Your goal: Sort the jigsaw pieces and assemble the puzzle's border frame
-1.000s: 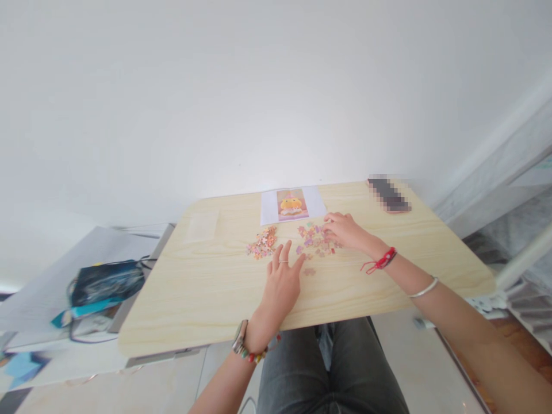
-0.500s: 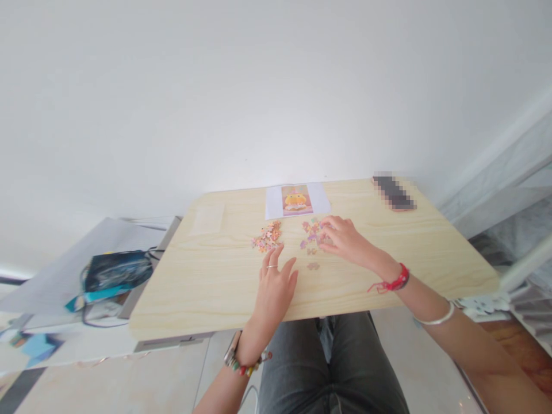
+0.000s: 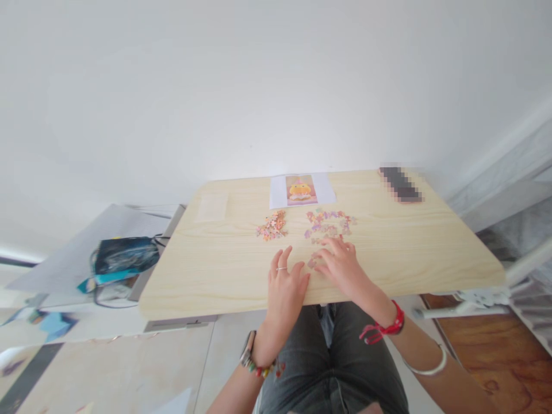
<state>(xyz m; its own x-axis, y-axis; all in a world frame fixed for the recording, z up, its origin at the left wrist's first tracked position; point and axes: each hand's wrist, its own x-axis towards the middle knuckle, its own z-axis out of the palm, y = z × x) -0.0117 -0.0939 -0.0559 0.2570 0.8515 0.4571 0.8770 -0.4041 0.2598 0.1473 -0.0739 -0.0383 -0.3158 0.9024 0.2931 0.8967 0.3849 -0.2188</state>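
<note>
At the left hand (image 3: 287,294), fingers spread and loosely bent low over the table (image 3: 207,264), with nothing in the grasp. At the right hand (image 3: 342,269), fingers curled downward, tips right at a single puzzle piece (image 3: 311,264); cannot tell whether pinching it or merely touching. Probably held close together to share one spot. Just beyond, scattered pieces (image 3: 332,215) in a loose band, seemingly spread out to be seen singly. To the left, well apart, a heaped pile (image 3: 271,226), likely separate to avoid mixing. Farther back, a white sheet with a printed picture (image 3: 301,191), upright toward the near side, perhaps for easy viewing. At the far right corner, a blurred phone (image 3: 401,185), probably out of the way. At far left, a pale flat packet (image 3: 212,207), contents not discernible. Off the table, a dark bag (image 3: 125,256), contents too unclear to name.
</note>
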